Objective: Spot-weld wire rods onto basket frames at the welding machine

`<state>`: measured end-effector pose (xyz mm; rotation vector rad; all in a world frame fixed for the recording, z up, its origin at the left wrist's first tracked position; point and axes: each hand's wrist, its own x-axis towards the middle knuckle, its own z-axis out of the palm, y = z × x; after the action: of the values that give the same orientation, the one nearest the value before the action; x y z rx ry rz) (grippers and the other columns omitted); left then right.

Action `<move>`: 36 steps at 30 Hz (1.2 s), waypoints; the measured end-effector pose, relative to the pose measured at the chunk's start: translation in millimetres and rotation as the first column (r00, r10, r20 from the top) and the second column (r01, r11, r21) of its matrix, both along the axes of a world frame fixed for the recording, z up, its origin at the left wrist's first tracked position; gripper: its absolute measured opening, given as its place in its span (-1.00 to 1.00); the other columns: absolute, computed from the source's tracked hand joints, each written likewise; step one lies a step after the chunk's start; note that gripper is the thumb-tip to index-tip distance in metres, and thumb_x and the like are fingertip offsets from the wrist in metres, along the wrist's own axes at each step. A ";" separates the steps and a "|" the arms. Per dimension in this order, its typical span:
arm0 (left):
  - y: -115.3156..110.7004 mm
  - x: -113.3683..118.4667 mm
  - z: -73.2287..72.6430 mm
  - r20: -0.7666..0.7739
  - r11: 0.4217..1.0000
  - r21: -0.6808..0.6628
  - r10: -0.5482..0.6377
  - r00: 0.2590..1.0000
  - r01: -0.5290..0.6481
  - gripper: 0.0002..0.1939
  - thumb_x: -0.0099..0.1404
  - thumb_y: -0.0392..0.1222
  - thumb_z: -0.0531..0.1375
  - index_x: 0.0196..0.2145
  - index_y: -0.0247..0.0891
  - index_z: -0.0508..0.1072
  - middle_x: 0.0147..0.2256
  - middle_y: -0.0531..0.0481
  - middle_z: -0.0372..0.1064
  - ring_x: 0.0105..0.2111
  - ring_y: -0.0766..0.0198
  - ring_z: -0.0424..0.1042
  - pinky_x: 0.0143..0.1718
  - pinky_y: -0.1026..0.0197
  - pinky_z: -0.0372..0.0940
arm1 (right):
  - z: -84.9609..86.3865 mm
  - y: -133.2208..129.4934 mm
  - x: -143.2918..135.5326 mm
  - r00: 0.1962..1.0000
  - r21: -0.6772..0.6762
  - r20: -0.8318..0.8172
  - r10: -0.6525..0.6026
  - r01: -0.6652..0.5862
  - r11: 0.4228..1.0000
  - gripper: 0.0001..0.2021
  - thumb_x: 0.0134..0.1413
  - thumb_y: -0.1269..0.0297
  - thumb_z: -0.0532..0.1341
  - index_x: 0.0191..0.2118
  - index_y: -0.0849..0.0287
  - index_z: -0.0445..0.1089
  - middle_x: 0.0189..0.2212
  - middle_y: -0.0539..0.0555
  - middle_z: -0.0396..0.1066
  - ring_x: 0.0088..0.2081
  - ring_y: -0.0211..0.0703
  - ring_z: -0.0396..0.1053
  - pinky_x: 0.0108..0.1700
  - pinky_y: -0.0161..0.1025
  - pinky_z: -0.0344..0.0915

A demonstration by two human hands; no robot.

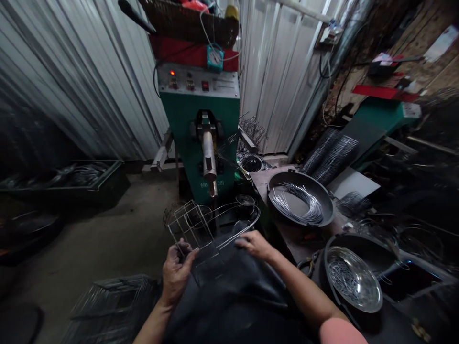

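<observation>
While the left hand (177,267) is grasping the near edge of a wire frame (190,222), the right hand (255,244) is pinching bent wire (257,216) just to its right, so neither grip is hanging free. Judging by what is showing, the work is sitting partway along: the frame is already having its box-like shape, with thin bars crossing one another, while the bent wire is looking like a part that is waiting to be fixed on. Whether any of its ends are already joined to the frame, the blur and the dim light are not revealing. Both pieces are being held over the person's dark lap, near and below the metal arm (209,155) of a green machine (182,114), and apart from that arm's tip; a red light (172,73) is glowing on its panel. The frame is looking thin, open and dull grey, tilting up on its far side, and the wire is curving in a wide loop toward the right. Similar frames (111,301) are lying in the near left, and more wire (315,206) is resting in a pan (325,193) on the counter (259,178) at the right.
</observation>
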<state>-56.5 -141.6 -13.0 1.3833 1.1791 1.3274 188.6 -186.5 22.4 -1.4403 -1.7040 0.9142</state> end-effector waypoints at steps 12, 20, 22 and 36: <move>17.0 -26.4 30.7 0.081 1.000 -0.017 -0.005 0.997 0.007 -0.70 -0.03 -0.06 0.31 -0.40 -0.16 0.30 -0.40 0.06 0.34 -0.07 0.11 0.36 0.03 0.11 0.15 | 1.5 62.3 117.8 0.920 0.051 -0.037 -0.390 0.391 0.919 -0.75 -0.14 0.17 0.22 -0.31 0.19 0.39 -0.36 0.03 0.44 -0.30 -0.18 0.36 -0.18 -0.20 0.28; 14.9 -34.4 32.0 0.065 0.998 -0.030 -0.047 0.997 0.049 -0.71 0.00 -0.04 0.30 -0.38 -0.16 0.31 -0.39 0.06 0.34 -0.07 0.10 0.35 0.07 0.04 0.12 | 2.2 73.3 112.1 0.981 -0.046 -0.056 -0.187 0.184 0.982 -0.71 -0.06 0.14 0.22 -0.21 0.17 0.42 -0.32 0.01 0.45 -0.26 -0.18 0.38 -0.16 -0.21 0.30; 16.1 -35.0 31.4 0.057 0.998 -0.031 -0.051 0.997 0.053 -0.72 0.01 -0.04 0.29 -0.37 -0.16 0.31 -0.39 0.06 0.34 -0.06 0.11 0.34 0.06 0.07 0.13 | 9.7 69.9 111.0 0.994 -0.028 0.021 -0.107 0.107 0.994 -0.72 -0.07 0.16 0.25 -0.20 0.15 0.43 -0.27 0.02 0.44 -0.22 -0.17 0.37 -0.10 -0.18 0.29; 55.7 0.1 27.7 -0.002 0.999 -0.037 -0.040 0.999 0.040 -0.69 0.03 -0.01 0.27 -0.40 -0.23 0.27 -0.48 0.12 0.18 -0.45 0.33 0.18 -0.39 0.30 0.10 | 45.7 85.8 36.7 0.902 0.232 0.413 0.124 -0.236 0.944 -0.89 0.08 0.32 0.20 -0.26 0.18 0.43 -0.33 0.07 0.40 -0.26 -0.20 0.35 -0.19 -0.28 0.27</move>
<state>-56.3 -85.9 14.8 1.3753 1.1663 1.2708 225.3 -100.7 68.2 -1.3515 -2.1978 0.4642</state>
